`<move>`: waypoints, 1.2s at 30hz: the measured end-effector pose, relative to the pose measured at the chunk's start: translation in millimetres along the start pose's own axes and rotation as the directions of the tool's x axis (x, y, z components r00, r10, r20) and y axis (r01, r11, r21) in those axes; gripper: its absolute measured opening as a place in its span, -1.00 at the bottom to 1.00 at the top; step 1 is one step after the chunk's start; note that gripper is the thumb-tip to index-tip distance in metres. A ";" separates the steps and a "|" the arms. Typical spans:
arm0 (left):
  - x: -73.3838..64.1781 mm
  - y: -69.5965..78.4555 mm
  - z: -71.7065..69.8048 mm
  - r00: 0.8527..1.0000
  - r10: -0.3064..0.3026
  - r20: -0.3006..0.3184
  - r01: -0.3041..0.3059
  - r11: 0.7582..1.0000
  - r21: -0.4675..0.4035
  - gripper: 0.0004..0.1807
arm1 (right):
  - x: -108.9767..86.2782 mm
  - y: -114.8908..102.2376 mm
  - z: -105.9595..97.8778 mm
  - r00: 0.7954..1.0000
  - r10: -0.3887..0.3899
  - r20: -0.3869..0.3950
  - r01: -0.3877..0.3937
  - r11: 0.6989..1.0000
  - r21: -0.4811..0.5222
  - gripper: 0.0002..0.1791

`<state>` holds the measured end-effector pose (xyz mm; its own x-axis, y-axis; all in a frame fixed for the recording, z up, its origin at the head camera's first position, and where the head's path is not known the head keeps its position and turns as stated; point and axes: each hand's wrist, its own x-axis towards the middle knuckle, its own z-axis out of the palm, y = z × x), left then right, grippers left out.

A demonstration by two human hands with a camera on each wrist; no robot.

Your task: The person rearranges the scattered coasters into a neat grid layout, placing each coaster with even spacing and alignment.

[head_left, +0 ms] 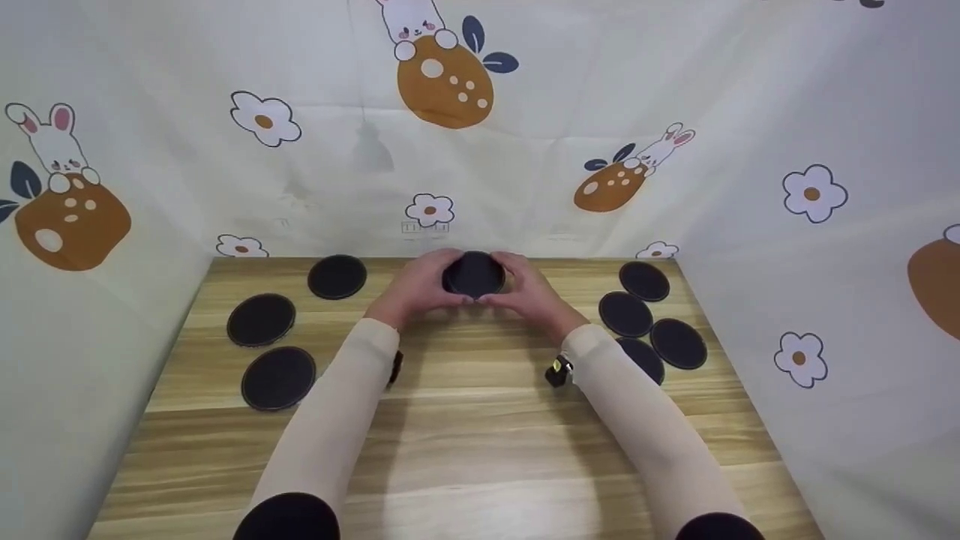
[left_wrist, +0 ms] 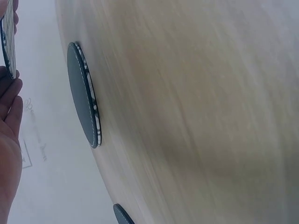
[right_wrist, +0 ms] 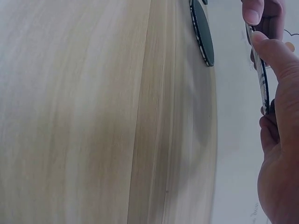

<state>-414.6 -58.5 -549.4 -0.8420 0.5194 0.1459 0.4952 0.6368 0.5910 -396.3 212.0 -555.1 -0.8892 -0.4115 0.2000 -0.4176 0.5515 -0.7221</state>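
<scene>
A round black coaster is held up by both hands at the back middle of the table. My left hand grips its left edge, and my right hand grips its right edge. From the right wrist, the coaster appears edge-on, tilted up, with a patterned pale side; a thumb presses that side. The left wrist view catches the left hand only in part, at the frame's edge, beside the coaster.
Three black coasters lie on the left: one at the back, one lower, one nearest. Several more, including this coaster, are grouped at the right, one partly behind the right sleeve. A printed cloth walls the wooden table.
</scene>
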 end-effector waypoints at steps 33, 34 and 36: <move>16.2 -1.2 23.1 0.995 -0.067 0.075 0.069 0.997 -0.020 -0.01 | 4.5 30.2 0.5 0.998 0.004 0.058 -0.004 1.000 0.006 -0.02; 16.8 -1.5 24.1 0.994 -0.075 0.080 0.077 0.997 -0.023 -0.01 | 5.2 31.5 1.0 0.998 -0.004 0.059 0.004 1.000 0.005 -0.03; 18.0 -2.1 26.1 0.992 -0.089 0.088 0.092 0.995 -0.030 -0.01 | 5.9 34.0 1.9 0.998 -0.015 0.055 0.015 1.000 0.004 -0.04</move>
<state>-425.2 -35.6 -568.7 -0.8605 0.5090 0.0221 0.4091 0.6646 0.6253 -415.3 226.9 -579.7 -0.8711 -0.4592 0.1742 -0.4302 0.5422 -0.7218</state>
